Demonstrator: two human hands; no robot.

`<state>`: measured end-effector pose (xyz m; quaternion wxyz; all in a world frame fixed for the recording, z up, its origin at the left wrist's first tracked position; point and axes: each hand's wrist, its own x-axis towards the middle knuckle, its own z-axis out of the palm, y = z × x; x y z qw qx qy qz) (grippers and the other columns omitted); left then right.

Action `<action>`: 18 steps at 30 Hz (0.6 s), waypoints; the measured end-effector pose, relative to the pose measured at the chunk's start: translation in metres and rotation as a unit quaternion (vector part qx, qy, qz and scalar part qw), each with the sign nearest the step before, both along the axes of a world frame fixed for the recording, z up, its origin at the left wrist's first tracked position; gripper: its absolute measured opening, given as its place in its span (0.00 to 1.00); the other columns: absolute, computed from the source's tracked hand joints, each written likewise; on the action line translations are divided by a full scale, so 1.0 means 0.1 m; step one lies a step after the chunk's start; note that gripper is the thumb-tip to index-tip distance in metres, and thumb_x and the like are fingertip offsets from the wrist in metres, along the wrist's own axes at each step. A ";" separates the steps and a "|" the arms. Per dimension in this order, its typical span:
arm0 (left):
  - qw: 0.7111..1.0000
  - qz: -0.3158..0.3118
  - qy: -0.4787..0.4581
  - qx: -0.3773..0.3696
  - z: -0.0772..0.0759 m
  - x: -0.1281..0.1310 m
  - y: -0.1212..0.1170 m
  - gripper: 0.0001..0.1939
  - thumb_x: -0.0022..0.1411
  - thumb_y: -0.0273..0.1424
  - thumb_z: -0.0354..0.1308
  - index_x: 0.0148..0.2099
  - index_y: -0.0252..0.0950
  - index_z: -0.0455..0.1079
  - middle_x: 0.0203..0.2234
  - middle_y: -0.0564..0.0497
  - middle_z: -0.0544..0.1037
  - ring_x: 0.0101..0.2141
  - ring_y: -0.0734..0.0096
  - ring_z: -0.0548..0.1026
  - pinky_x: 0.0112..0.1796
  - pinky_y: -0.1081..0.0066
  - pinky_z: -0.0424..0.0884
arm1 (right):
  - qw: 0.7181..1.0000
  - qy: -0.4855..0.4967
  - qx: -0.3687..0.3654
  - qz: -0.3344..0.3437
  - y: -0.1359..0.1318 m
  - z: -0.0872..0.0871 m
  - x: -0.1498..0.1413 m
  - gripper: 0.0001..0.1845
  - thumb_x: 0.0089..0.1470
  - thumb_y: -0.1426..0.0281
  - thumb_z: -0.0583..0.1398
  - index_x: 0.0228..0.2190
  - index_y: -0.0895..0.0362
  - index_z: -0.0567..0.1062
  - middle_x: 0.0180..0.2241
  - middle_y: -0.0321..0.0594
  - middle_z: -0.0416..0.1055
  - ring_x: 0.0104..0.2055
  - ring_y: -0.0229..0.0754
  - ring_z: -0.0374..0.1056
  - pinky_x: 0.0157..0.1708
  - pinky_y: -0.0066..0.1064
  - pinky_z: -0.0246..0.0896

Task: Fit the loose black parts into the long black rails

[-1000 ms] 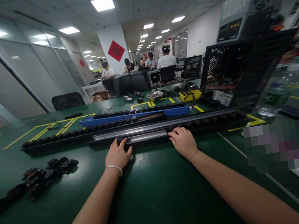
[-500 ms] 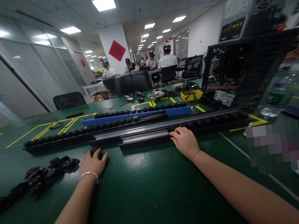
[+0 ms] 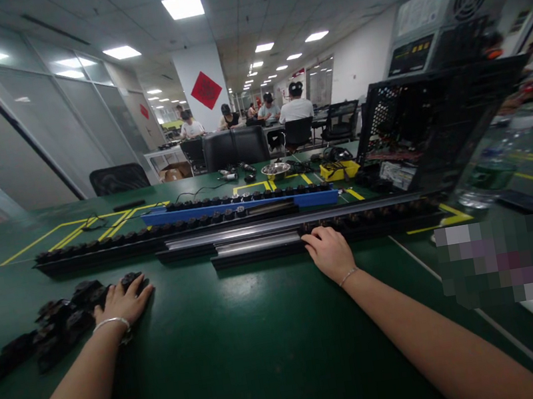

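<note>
My left hand (image 3: 124, 303) lies at the right end of a pile of small black parts (image 3: 58, 320) on the green table. Its fingers are bent over one small black part (image 3: 130, 277); its underside is hidden. My right hand (image 3: 330, 253) rests further right, fingers curled against the front edge of a long black rail (image 3: 260, 254) with a silvery channel. Several dark parts sit in a row in the rail's right stretch, partly behind that hand. Behind lie another black rail (image 3: 93, 254) full of black parts and a blue rail (image 3: 317, 199) with a similar row.
An opened computer case (image 3: 453, 102) stands at the right, a clear plastic bottle (image 3: 487, 171) beside it. Toward the back are a metal bowl (image 3: 276, 169), a yellow tray (image 3: 340, 171) and cables. Other people sit at far tables.
My left hand has moved left from near the rail's left end to the pile, a black part at its fingers in both frames. My right hand has stayed on the rail.
</note>
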<state>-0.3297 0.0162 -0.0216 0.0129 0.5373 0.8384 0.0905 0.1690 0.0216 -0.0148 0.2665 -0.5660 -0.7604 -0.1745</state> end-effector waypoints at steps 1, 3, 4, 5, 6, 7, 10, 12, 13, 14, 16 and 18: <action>1.000 0.007 0.003 0.007 -0.01 -0.01 0.02 0.34 0.56 0.55 0.40 0.59 0.47 0.62 0.61 0.44 0.59 0.62 0.41 0.50 0.53 0.36 0.50 | 1.000 0.000 0.001 -0.001 0.00 0.00 0.00 0.11 0.54 0.71 0.57 0.39 0.52 0.76 0.37 0.42 0.69 0.39 0.42 0.60 0.37 0.33 0.52; 0.999 0.034 0.011 0.024 -0.02 0.02 0.05 0.32 0.55 0.56 0.40 0.58 0.50 0.62 0.61 0.52 0.60 0.62 0.40 0.49 0.52 0.37 0.52 | 1.000 0.001 0.005 -0.004 0.00 -0.01 0.00 0.13 0.54 0.72 0.56 0.41 0.52 0.75 0.38 0.42 0.68 0.40 0.43 0.60 0.38 0.33 0.52; 0.998 0.052 0.016 0.040 -0.02 0.07 0.06 0.32 0.55 0.55 0.41 0.58 0.49 0.61 0.62 0.53 0.59 0.62 0.39 0.47 0.52 0.37 0.53 | 1.000 0.003 0.007 -0.006 0.00 -0.01 0.00 0.14 0.54 0.72 0.55 0.43 0.53 0.74 0.39 0.43 0.68 0.40 0.43 0.60 0.38 0.33 0.53; 0.996 0.071 0.018 0.060 -0.01 0.15 0.06 0.33 0.55 0.55 0.42 0.59 0.47 0.59 0.62 0.53 0.58 0.62 0.37 0.46 0.52 0.38 0.53 | 1.000 0.006 0.011 -0.008 0.00 -0.01 -0.01 0.16 0.53 0.73 0.55 0.44 0.54 0.73 0.40 0.43 0.68 0.41 0.43 0.61 0.39 0.34 0.53; 0.992 0.091 0.018 0.084 0.01 0.25 0.05 0.35 0.54 0.54 0.44 0.60 0.44 0.57 0.63 0.51 0.56 0.62 0.35 0.44 0.52 0.38 0.53 | 1.000 0.011 0.016 -0.012 -0.01 -0.01 -0.01 0.17 0.53 0.73 0.55 0.45 0.55 0.72 0.41 0.44 0.68 0.41 0.44 0.61 0.40 0.34 0.53; 0.989 0.100 0.015 0.107 0.04 0.36 0.05 0.36 0.55 0.52 0.46 0.62 0.41 0.54 0.64 0.48 0.53 0.62 0.34 0.43 0.53 0.39 0.52 | 0.999 0.017 0.022 -0.018 -0.01 -0.01 -0.01 0.18 0.52 0.73 0.55 0.46 0.57 0.70 0.42 0.45 0.68 0.42 0.45 0.61 0.41 0.34 0.53; 0.983 0.038 -0.013 0.179 0.17 0.81 0.00 0.37 0.58 0.45 0.45 0.64 0.31 0.48 0.65 0.40 0.46 0.62 0.37 0.42 0.57 0.44 0.49 | 0.997 0.032 0.039 -0.059 -0.02 0.00 -0.03 0.21 0.51 0.71 0.56 0.48 0.61 0.68 0.43 0.49 0.67 0.43 0.47 0.60 0.43 0.36 0.52; 0.961 -0.033 -0.005 0.273 0.26 1.16 -0.04 0.34 0.60 0.43 0.44 0.63 0.29 0.49 0.65 0.37 0.46 0.64 0.48 0.42 0.60 0.51 0.47 | 0.995 0.031 0.039 -0.090 -0.03 0.01 -0.04 0.23 0.50 0.69 0.57 0.48 0.63 0.68 0.42 0.50 0.68 0.43 0.48 0.60 0.41 0.37 0.52; 0.949 -0.073 -0.004 0.308 0.30 1.35 -0.07 0.32 0.60 0.42 0.43 0.62 0.30 0.49 0.64 0.38 0.47 0.64 0.54 0.43 0.61 0.54 0.47 | 0.994 0.029 0.036 -0.100 -0.03 0.01 -0.04 0.23 0.49 0.68 0.57 0.48 0.62 0.68 0.41 0.50 0.68 0.42 0.49 0.60 0.40 0.37 0.52; 0.935 -0.117 -0.008 0.334 0.33 1.53 -0.11 0.30 0.61 0.41 0.43 0.62 0.31 0.50 0.64 0.38 0.49 0.64 0.58 0.44 0.61 0.56 0.47 | 0.994 0.025 0.031 -0.106 -0.03 0.01 -0.04 0.23 0.49 0.67 0.57 0.48 0.62 0.68 0.40 0.50 0.68 0.41 0.49 0.60 0.39 0.37 0.52; 0.905 -0.205 -0.017 0.371 0.35 1.89 -0.20 0.27 0.62 0.39 0.44 0.60 0.34 0.51 0.64 0.39 0.49 0.64 0.61 0.46 0.61 0.58 0.49 | 0.994 0.017 0.020 -0.104 -0.03 0.01 -0.04 0.22 0.50 0.67 0.57 0.47 0.62 0.69 0.39 0.49 0.68 0.41 0.49 0.60 0.38 0.37 0.52; 0.882 -0.252 -0.026 0.398 0.32 2.20 -0.29 0.26 0.61 0.39 0.45 0.60 0.35 0.52 0.64 0.39 0.48 0.64 0.60 0.47 0.60 0.57 0.51 | 0.995 0.013 0.010 -0.094 -0.03 0.01 -0.03 0.22 0.51 0.67 0.56 0.47 0.61 0.70 0.38 0.48 0.68 0.40 0.49 0.59 0.38 0.37 0.52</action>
